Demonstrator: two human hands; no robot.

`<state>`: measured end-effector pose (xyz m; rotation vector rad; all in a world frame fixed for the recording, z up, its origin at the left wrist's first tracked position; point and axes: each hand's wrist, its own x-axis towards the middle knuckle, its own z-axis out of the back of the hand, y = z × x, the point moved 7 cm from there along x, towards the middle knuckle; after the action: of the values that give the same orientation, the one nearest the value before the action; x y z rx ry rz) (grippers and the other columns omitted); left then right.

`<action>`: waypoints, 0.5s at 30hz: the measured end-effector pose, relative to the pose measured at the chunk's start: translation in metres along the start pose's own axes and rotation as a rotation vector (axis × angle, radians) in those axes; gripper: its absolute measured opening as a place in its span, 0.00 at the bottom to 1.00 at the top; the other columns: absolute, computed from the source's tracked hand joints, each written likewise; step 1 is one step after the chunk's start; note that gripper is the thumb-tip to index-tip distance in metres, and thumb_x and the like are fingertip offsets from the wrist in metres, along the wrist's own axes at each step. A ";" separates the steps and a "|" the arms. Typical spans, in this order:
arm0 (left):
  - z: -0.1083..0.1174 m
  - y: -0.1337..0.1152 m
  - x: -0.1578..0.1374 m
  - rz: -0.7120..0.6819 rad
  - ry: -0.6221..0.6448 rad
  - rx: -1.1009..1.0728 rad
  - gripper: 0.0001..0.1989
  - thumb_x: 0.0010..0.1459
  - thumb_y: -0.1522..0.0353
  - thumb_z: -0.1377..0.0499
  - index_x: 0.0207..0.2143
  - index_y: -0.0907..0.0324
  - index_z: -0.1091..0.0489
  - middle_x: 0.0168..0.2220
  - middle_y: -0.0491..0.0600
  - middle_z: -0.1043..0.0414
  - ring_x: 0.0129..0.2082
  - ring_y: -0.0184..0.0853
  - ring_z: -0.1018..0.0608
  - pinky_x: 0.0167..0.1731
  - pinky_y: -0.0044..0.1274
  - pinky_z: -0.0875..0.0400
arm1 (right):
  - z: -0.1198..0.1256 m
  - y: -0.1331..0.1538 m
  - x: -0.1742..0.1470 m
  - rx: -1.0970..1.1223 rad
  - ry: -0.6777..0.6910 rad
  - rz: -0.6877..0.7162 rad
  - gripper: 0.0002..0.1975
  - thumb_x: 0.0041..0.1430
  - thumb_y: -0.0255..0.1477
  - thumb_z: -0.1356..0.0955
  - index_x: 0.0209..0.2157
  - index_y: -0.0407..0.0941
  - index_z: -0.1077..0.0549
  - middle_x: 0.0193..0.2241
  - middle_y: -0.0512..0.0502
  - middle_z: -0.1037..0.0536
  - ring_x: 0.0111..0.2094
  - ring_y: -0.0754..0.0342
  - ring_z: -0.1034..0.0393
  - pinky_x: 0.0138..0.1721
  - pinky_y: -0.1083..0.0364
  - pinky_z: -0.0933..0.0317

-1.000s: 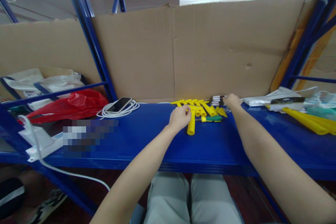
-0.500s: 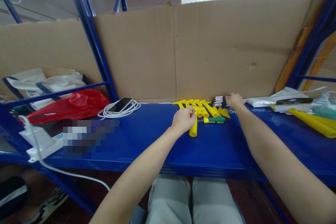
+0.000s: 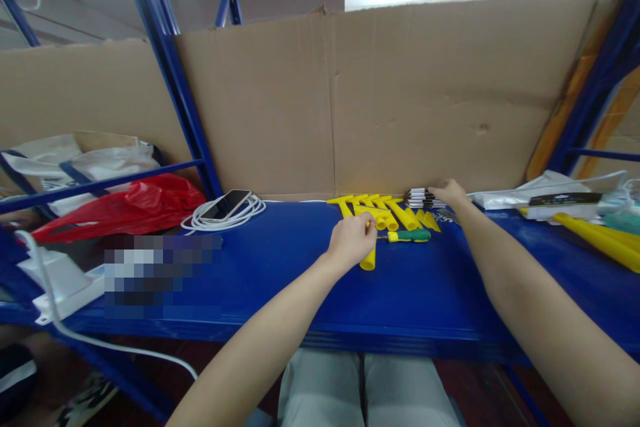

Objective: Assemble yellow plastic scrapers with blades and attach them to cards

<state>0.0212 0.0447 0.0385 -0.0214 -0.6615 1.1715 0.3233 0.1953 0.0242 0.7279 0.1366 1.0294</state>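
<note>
My left hand point(image 3: 353, 239) is closed around the upper part of a yellow T-shaped plastic handle point(image 3: 369, 260), whose round hollow end points toward me. Just right of it lies a screwdriver point(image 3: 410, 235) with a green and yellow grip. Behind are several more yellow T-shaped handles point(image 3: 400, 215) in a row, and small yellow flat pieces point(image 3: 427, 220). My right hand point(image 3: 454, 193) reaches over the right end of a stack of black-and-white strips point(image 3: 420, 198), fingers stretched out and partly hidden. Small metal parts point(image 3: 445, 215) lie below that hand.
On the blue shelf point(image 3: 280, 280), a phone point(image 3: 227, 205) rests on a coiled white cable point(image 3: 257, 207). Farther left are a red plastic bag point(image 3: 145, 203) and a white power strip point(image 3: 70, 303). Yellow pieces point(image 3: 600, 240) and packages lie right. Cardboard point(image 3: 400, 100) stands behind.
My right hand has lifted slightly from the end of the strip stack and shifted right, uncovering more of it. My left hand keeps its hold on the yellow handle. The view has tilted slightly.
</note>
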 end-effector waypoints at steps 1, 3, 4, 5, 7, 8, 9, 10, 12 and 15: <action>0.000 0.000 0.000 0.003 -0.003 -0.003 0.13 0.56 0.68 0.49 0.38 0.59 0.26 0.32 0.52 0.24 0.31 0.40 0.23 0.33 0.27 0.31 | -0.001 0.001 -0.002 -0.014 0.005 -0.011 0.33 0.51 0.41 0.33 0.55 0.39 0.38 0.54 0.32 0.34 0.56 0.37 0.42 0.54 0.39 0.49; 0.001 0.001 0.000 0.012 -0.003 -0.004 0.13 0.56 0.69 0.49 0.38 0.59 0.26 0.31 0.52 0.24 0.31 0.41 0.23 0.32 0.27 0.32 | -0.002 0.003 -0.006 -0.031 0.004 -0.016 0.30 0.52 0.40 0.34 0.55 0.41 0.36 0.54 0.33 0.33 0.56 0.37 0.42 0.53 0.39 0.48; 0.001 0.002 0.000 0.015 -0.003 -0.003 0.13 0.56 0.69 0.49 0.38 0.59 0.26 0.32 0.52 0.23 0.31 0.41 0.23 0.32 0.27 0.32 | -0.002 0.005 -0.008 -0.030 -0.001 -0.011 0.28 0.53 0.39 0.35 0.55 0.43 0.35 0.55 0.35 0.34 0.56 0.37 0.43 0.52 0.40 0.47; 0.001 0.002 0.000 0.016 -0.004 -0.002 0.13 0.56 0.69 0.49 0.38 0.59 0.26 0.32 0.52 0.23 0.31 0.40 0.23 0.33 0.27 0.32 | -0.002 0.006 -0.009 -0.026 -0.007 -0.006 0.27 0.54 0.38 0.36 0.55 0.44 0.35 0.55 0.36 0.34 0.57 0.38 0.43 0.51 0.40 0.45; 0.002 0.002 0.000 0.014 -0.009 0.000 0.13 0.56 0.68 0.49 0.38 0.58 0.26 0.33 0.52 0.23 0.32 0.40 0.22 0.33 0.26 0.31 | -0.003 0.009 -0.011 -0.019 -0.016 -0.002 0.25 0.55 0.37 0.36 0.55 0.46 0.35 0.56 0.38 0.34 0.57 0.38 0.44 0.49 0.41 0.44; 0.002 0.002 0.000 0.011 -0.011 0.001 0.13 0.56 0.69 0.49 0.38 0.58 0.26 0.33 0.52 0.23 0.32 0.40 0.23 0.34 0.26 0.31 | -0.003 0.010 -0.011 -0.021 -0.015 -0.010 0.25 0.55 0.36 0.36 0.55 0.47 0.34 0.56 0.39 0.35 0.57 0.38 0.44 0.49 0.41 0.43; 0.002 0.002 0.000 0.010 -0.011 0.003 0.13 0.56 0.69 0.49 0.38 0.58 0.26 0.33 0.52 0.23 0.33 0.39 0.23 0.34 0.26 0.31 | -0.004 0.010 -0.011 -0.027 -0.013 -0.022 0.24 0.55 0.36 0.36 0.54 0.47 0.33 0.56 0.39 0.35 0.57 0.38 0.44 0.49 0.41 0.43; 0.002 0.002 0.000 0.012 -0.010 0.005 0.13 0.56 0.69 0.49 0.38 0.58 0.26 0.33 0.52 0.23 0.32 0.39 0.23 0.34 0.26 0.31 | -0.004 0.010 -0.011 -0.034 -0.013 -0.038 0.23 0.55 0.36 0.36 0.53 0.47 0.31 0.55 0.38 0.34 0.57 0.38 0.43 0.49 0.41 0.43; 0.003 0.002 0.000 0.017 -0.004 0.011 0.13 0.56 0.69 0.49 0.39 0.58 0.26 0.33 0.51 0.23 0.32 0.38 0.23 0.34 0.26 0.31 | -0.003 0.010 -0.010 -0.045 -0.031 -0.068 0.20 0.54 0.34 0.35 0.49 0.47 0.28 0.53 0.36 0.32 0.55 0.38 0.40 0.50 0.40 0.44; 0.004 0.001 0.000 0.022 -0.001 0.016 0.13 0.56 0.68 0.49 0.39 0.58 0.27 0.34 0.51 0.23 0.33 0.38 0.23 0.35 0.25 0.31 | -0.001 0.010 -0.011 -0.054 -0.076 -0.072 0.17 0.53 0.31 0.35 0.44 0.45 0.25 0.49 0.35 0.29 0.53 0.38 0.37 0.53 0.38 0.50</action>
<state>0.0182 0.0443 0.0413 -0.0140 -0.6543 1.1982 0.3098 0.1896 0.0271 0.7072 0.0690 0.9319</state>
